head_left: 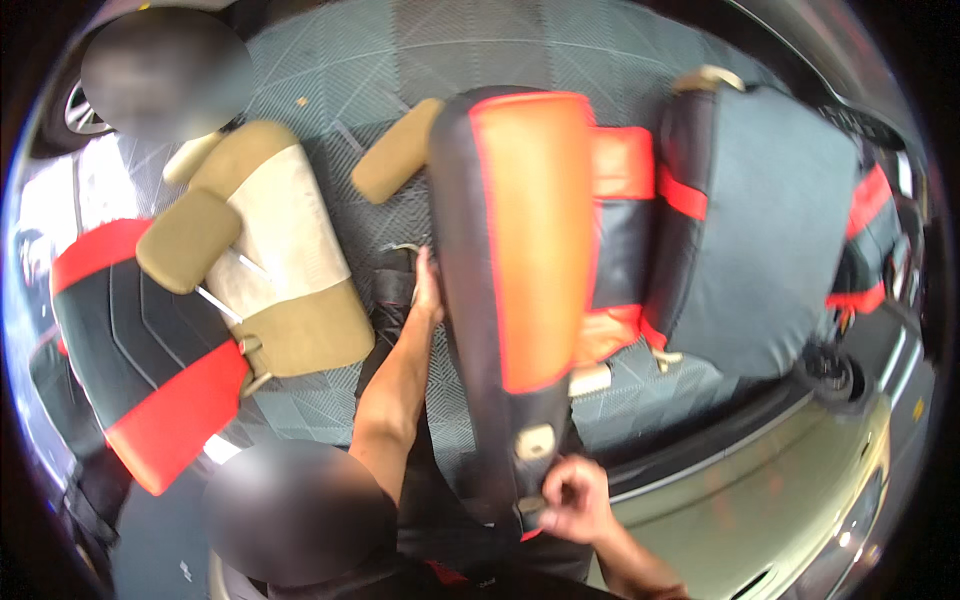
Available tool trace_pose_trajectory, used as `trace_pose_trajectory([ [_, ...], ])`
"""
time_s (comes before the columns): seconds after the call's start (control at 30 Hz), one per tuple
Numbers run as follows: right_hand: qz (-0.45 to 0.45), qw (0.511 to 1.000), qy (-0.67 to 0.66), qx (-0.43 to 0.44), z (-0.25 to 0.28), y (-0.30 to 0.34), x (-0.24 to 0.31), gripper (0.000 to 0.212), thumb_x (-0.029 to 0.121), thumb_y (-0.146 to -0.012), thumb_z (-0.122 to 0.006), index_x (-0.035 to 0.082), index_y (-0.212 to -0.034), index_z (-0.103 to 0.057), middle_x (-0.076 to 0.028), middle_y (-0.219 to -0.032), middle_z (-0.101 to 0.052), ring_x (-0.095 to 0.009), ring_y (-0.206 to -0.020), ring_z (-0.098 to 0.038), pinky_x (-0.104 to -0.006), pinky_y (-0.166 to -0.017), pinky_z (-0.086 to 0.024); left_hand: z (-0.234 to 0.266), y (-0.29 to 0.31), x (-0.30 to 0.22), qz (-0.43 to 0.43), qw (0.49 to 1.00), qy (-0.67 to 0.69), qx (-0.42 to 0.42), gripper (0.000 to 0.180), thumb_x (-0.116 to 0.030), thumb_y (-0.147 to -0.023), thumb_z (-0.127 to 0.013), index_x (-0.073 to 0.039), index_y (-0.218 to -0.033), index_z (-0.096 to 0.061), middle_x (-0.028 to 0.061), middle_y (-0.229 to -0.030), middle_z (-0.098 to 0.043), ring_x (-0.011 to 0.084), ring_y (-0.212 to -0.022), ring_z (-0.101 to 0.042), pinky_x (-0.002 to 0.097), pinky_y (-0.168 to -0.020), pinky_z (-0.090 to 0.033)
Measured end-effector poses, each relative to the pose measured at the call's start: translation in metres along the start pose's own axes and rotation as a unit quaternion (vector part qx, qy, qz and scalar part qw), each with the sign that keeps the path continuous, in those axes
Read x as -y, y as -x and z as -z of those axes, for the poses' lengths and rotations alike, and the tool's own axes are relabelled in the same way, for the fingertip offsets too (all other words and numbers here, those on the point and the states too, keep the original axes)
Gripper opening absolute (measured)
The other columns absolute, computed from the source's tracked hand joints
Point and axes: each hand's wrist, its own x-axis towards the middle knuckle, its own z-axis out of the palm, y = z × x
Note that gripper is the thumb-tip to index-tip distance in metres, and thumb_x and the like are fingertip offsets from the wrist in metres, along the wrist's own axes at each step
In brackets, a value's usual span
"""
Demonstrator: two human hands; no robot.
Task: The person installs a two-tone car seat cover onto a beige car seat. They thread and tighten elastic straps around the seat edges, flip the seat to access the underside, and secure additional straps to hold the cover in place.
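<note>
A long car seat backrest [540,240] stands upright in front of me, covered in black with an orange-red panel. My left hand [427,288] presses against its left side, fingers pointing up and partly hidden along the edge. At the near end, my right hand [580,500] has its fingers curled at the lower corner of the black seat cover [505,440], beside a beige cutout. What its fingertips pinch is too blurred to make out fully. A tan headrest [397,152] juts out beyond the backrest's left side.
To the left lie a tan and cream seat back [290,225] with a headrest [190,240], and a black and red seat piece [160,340]. A black and red seat [765,230] stands right. An olive car panel [760,500] borders the lower right; grey tiles [450,50] cover the floor.
</note>
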Motion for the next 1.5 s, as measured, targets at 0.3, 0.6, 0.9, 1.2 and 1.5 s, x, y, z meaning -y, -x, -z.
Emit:
trace_pose_trajectory([
  [0.3,-0.007,0.958,-0.287,0.021,0.007,-0.012,-0.017,0.024,0.007,-0.096,-0.071,0.005,-0.115,-0.057,0.004,-0.078,-0.054,-0.003,-0.060,-0.048,-0.0213,-0.053,-0.038,-0.198,0.265,-0.038,-0.272,0.953,-0.084,-0.109,0.055,-0.044,-0.107,-0.048,-0.004,-0.145,-0.049,0.0127,-0.139,-0.060,0.0249,-0.125,-0.058,0.0399,-0.102,-0.050],
  [0.6,0.086,0.932,-0.348,0.049,-0.031,-0.014,-0.032,0.020,0.008,-0.096,-0.071,0.006,-0.112,-0.059,0.000,-0.079,-0.062,-0.006,-0.063,-0.054,-0.0240,-0.059,-0.044,-0.218,0.323,-0.018,-0.425,0.625,-0.626,-0.192,0.131,-0.016,-0.072,-0.091,0.002,-0.162,0.002,0.0320,-0.162,-0.018,0.0391,-0.152,-0.023,0.0489,-0.123,-0.021],
  [0.9,-0.280,0.849,0.363,-0.263,0.176,-0.098,-0.277,0.064,0.033,-0.092,-0.069,0.004,-0.145,-0.051,-0.025,-0.150,-0.049,-0.040,-0.139,-0.047,-0.0485,-0.114,-0.042,-0.194,0.329,-0.031,-0.429,0.648,-0.603,-0.181,0.130,-0.023,-0.076,-0.091,-0.004,-0.164,0.003,0.0238,-0.163,-0.019,0.0346,-0.148,-0.029,0.0490,-0.120,-0.026],
  [1.2,-0.077,0.854,0.456,-0.237,0.172,-0.186,-0.288,0.044,0.019,-0.090,-0.062,0.010,-0.133,-0.063,-0.012,-0.143,-0.057,-0.034,-0.134,-0.051,-0.0510,-0.109,-0.044,-0.181,0.329,-0.029,-0.440,0.626,-0.608,-0.212,0.132,-0.039,-0.074,-0.091,-0.002,-0.164,-0.001,0.0233,-0.164,-0.018,0.0348,-0.150,-0.024,0.0506,-0.121,-0.021],
  [1.5,0.240,0.810,0.511,-0.161,0.105,-0.453,-0.150,0.035,0.012,-0.093,-0.053,0.006,-0.124,-0.068,-0.007,-0.134,-0.061,-0.027,-0.136,-0.048,-0.0465,-0.113,-0.038,-0.186,0.334,-0.021,-0.383,0.704,-0.540,-0.256,0.142,-0.045,-0.074,-0.088,-0.007,-0.163,0.016,0.0240,-0.164,-0.017,0.0354,-0.149,-0.025,0.0528,-0.121,-0.022],
])
